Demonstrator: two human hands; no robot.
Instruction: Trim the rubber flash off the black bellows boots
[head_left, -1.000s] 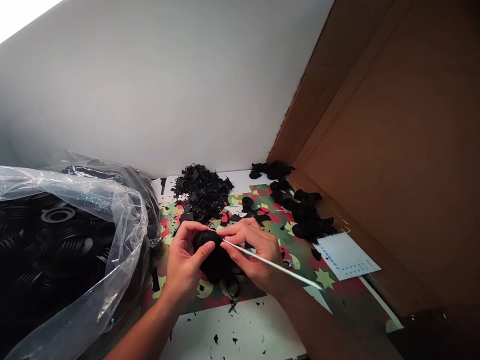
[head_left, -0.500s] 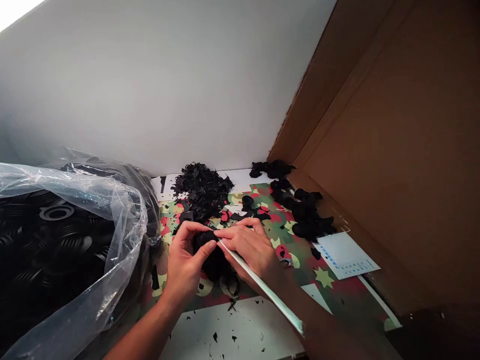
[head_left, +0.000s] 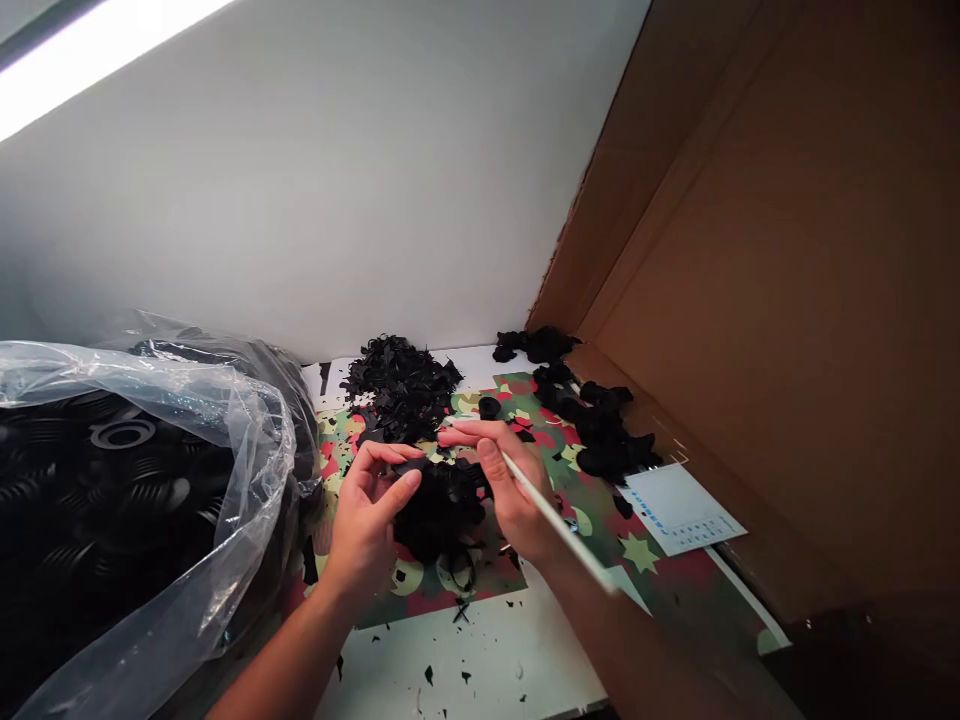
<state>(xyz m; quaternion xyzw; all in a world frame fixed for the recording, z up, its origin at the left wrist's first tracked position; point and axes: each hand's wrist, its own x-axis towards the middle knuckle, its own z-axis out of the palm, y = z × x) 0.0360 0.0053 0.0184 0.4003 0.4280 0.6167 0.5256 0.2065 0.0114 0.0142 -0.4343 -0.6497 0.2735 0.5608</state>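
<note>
My left hand (head_left: 367,515) is closed around a black rubbery part (head_left: 409,468), its thumb and forefinger on either side of it; most of the part is hidden. A short gap to the right, my right hand (head_left: 521,495) grips a slim white stick-like tool (head_left: 562,532) that slants back over the wrist. The kind of tool and its working tip cannot be made out clearly. Below and between both hands lies a dark heap of black pieces (head_left: 442,515) on a patterned sheet with red, green and yellow shapes (head_left: 592,570).
On the left, a clear plastic bag (head_left: 259,450) holds many black ribbed parts (head_left: 112,500). A pile of black shavings (head_left: 401,385) lies by the white wall. Black parts (head_left: 600,425) line the cardboard (head_left: 787,300) at right, near a white printed card (head_left: 682,508).
My right hand has drawn away from the left one, and the white tool has come off the black part. My left hand stays nearly in place. The view has tilted slightly upward.
</note>
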